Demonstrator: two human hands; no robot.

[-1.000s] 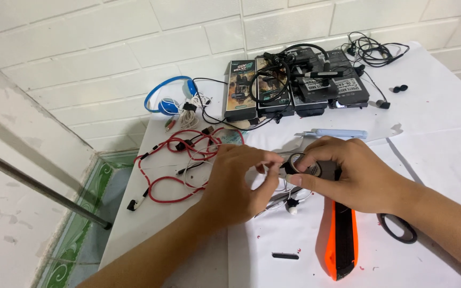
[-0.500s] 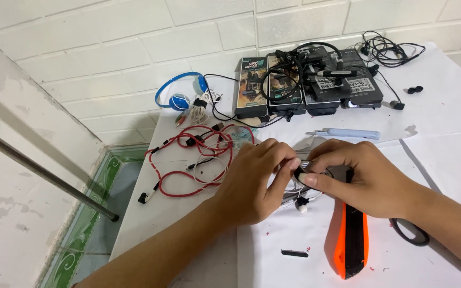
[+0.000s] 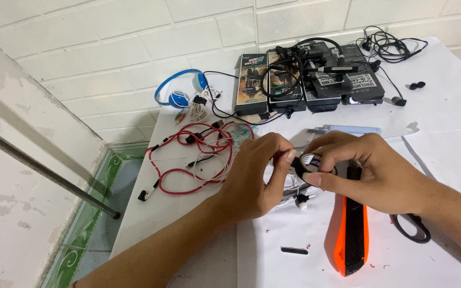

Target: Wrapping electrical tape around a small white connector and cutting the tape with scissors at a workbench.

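Note:
My right hand [image 3: 372,173] grips a small black roll of tape [image 3: 310,162] above the white table [image 3: 454,112]. My left hand [image 3: 254,178] pinches at the roll's left edge with thumb and forefinger. Under the hands lies a white earphone cable with a small earbud [image 3: 301,201]. An orange and black utility knife [image 3: 350,234] lies just below my right hand.
Red tangled cables [image 3: 198,157] lie left of my hands. Blue headphones [image 3: 180,93], dark product boxes [image 3: 305,77] and black earphones [image 3: 390,45] sit at the back by the tiled wall. Black scissors [image 3: 412,226] lie right; a small black strip [image 3: 294,250] lies near the front. A metal rail [image 3: 44,170] crosses left.
The view has shifted a little and my hands have stayed together on the tape roll, with the left fingers working at its edge.

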